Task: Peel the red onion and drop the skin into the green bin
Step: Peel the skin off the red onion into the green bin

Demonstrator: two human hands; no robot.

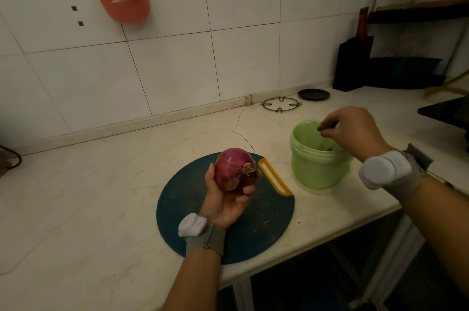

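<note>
Head view: left hand (223, 199) cups the red onion (234, 172), root end toward the camera, above the round cutting board (193, 196) near the table's (88, 196) front edge. Right hand (355, 130) hovers over the green bin's (314, 171) open mouth, fingertips (326, 130) pinched together; whether this grip holds any skin cannot be told. Bin stands just right of the board.

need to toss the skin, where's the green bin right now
In the head view, the pale green plastic bin stands on the white countertop right of the round dark cutting board, directly under the right hand.
</note>
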